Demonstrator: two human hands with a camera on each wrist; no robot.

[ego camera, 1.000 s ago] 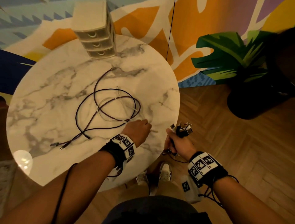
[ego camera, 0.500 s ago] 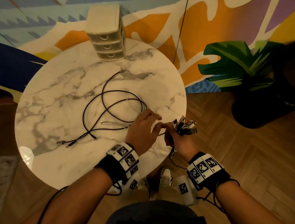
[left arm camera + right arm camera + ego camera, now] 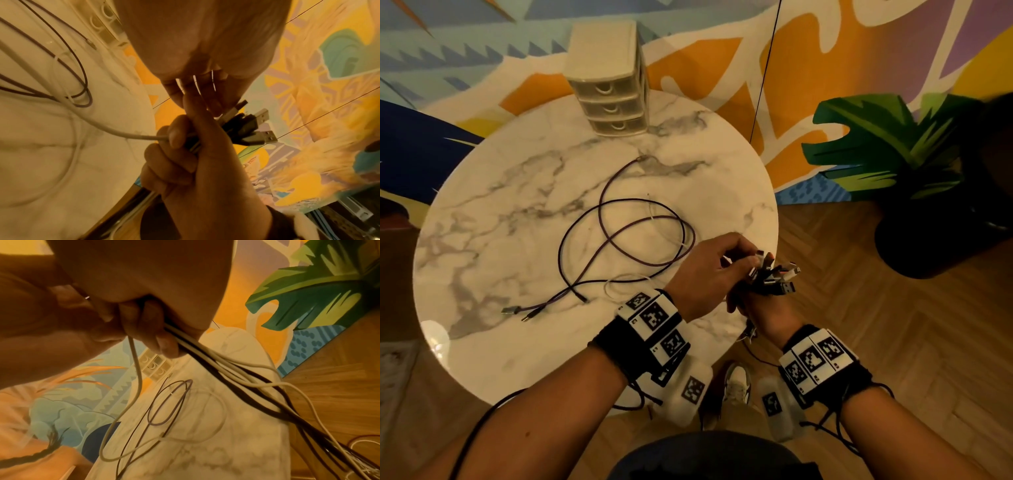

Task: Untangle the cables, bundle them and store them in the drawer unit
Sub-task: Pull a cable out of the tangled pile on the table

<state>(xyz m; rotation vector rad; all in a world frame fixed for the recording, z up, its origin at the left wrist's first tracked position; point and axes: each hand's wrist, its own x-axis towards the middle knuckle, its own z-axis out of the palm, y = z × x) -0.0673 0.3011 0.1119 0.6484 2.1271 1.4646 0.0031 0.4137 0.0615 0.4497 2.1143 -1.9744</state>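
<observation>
Purple cable: it lay looped on the desk to the left of both my hands, its long run going from the plug pair at the near left up to a lone end just short of the drawers. The purple cable crossed itself more than once, so I judged it not yet untangled.

White cable: thin and pale, the white cable curled inside and under the purple loops, then rose off the desk rightward into my grip; the left wrist view showed it running straight into my right fist.

Drawers: the drawers stood at the far edge of the desk, well apart from my hands, all three fronts closed as far as I could tell.

Left hand: my left hand was the nearer one to the loops, reaching right across the desk's edge with its fingertips closed round a plug at the top of the bunch.

Plugs: the plugs fanned upward out of my right fist, just past the desk's rim.

Right hand: my right hand was clenched round several cables, which hung below it toward the floor. The two hands were touching.

Next move, as I judged it: draw the white cable rightward out of the purple loops, the left hand feeding.
</observation>
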